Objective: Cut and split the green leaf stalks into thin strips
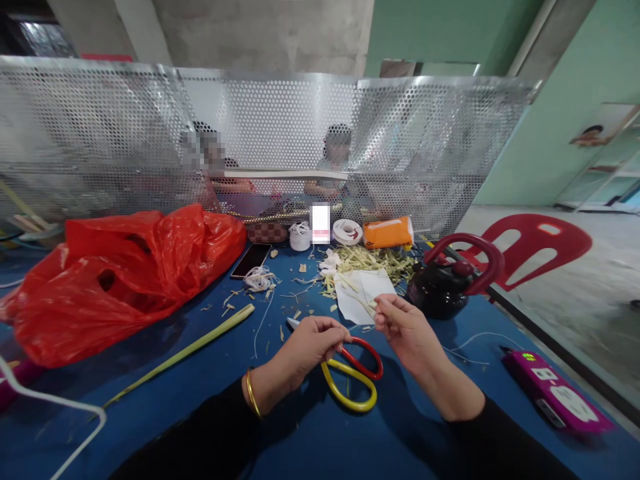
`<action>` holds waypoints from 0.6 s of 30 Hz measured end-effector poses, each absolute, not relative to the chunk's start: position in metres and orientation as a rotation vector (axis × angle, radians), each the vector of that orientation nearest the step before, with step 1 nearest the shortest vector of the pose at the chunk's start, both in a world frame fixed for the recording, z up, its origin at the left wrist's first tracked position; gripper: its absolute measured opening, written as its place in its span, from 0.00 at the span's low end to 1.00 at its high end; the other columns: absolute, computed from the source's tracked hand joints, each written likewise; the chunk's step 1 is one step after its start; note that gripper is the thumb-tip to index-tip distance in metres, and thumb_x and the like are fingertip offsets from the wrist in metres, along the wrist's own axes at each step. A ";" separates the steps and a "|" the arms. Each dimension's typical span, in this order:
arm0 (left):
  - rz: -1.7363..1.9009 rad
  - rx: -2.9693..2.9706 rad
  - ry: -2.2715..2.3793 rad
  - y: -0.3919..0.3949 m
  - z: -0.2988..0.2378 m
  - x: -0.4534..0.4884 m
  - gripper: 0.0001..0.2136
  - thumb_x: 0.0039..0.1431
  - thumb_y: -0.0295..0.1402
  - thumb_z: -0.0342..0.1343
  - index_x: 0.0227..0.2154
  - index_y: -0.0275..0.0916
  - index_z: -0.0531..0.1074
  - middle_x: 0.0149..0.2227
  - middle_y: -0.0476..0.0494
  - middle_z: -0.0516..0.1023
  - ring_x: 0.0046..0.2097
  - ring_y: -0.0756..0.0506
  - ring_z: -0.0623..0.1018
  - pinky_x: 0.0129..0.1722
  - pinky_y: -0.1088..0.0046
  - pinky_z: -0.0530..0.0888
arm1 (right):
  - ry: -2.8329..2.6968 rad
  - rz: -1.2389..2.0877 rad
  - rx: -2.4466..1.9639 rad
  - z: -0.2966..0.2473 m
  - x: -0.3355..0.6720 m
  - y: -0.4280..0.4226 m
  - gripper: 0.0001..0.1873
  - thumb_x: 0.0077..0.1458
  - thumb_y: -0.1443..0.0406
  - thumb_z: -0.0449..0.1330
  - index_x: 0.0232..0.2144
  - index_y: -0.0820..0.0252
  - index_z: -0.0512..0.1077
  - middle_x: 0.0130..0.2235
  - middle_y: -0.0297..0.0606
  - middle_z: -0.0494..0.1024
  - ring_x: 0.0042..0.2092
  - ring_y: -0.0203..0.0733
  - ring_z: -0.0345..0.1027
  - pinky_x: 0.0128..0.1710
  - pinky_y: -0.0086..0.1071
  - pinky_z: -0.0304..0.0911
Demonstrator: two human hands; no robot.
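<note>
My left hand (306, 348) is closed in a pinch just above the blue table (200, 413), over the red and yellow scissors (353, 375) lying there. A thin white thread seems to run between my two hands. My right hand (404, 328) is also pinched shut, holding a small pale strip (369, 305) at its fingertips, close to a white sheet of paper (358, 293). A gold bangle circles my left wrist. Both sleeves are black.
A long pale green stalk (190, 350) lies left of my hands. A red plastic bag (120, 273), a phone (251, 260), a heap of straw scraps (375, 260), a black kettle (445, 283), an orange pack (388, 233) and a purple box (555, 393) surround them. Two people sit behind the perforated metal screen (280, 133).
</note>
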State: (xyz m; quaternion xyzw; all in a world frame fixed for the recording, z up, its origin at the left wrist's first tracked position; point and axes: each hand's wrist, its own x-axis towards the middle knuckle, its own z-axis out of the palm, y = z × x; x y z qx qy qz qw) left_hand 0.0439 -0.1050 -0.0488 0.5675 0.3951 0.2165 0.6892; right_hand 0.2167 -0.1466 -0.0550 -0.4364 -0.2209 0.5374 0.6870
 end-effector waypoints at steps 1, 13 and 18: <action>0.491 1.274 0.887 -0.105 -0.050 0.044 0.06 0.48 0.32 0.54 0.23 0.35 0.73 0.17 0.55 0.65 0.18 0.56 0.57 0.20 0.78 0.52 | -0.502 1.197 -0.976 -0.055 0.218 -0.146 0.16 0.32 0.61 0.75 0.23 0.62 0.74 0.20 0.28 0.72 0.21 0.28 0.66 0.21 0.21 0.63; 0.772 1.762 0.895 -0.109 -0.056 0.046 0.09 0.52 0.34 0.57 0.35 0.40 0.79 0.39 0.44 0.81 0.44 0.45 0.76 0.48 0.70 0.67 | -0.586 1.295 -1.026 -0.055 0.199 -0.154 0.15 0.34 0.61 0.73 0.24 0.62 0.74 0.18 0.32 0.75 0.20 0.33 0.68 0.23 0.25 0.66; 0.713 1.727 0.917 -0.112 -0.054 0.049 0.10 0.55 0.33 0.53 0.24 0.37 0.77 0.25 0.47 0.79 0.31 0.48 0.75 0.37 0.73 0.69 | -0.577 1.280 -1.057 -0.051 0.199 -0.153 0.16 0.31 0.61 0.74 0.22 0.62 0.74 0.18 0.31 0.74 0.20 0.32 0.68 0.22 0.25 0.65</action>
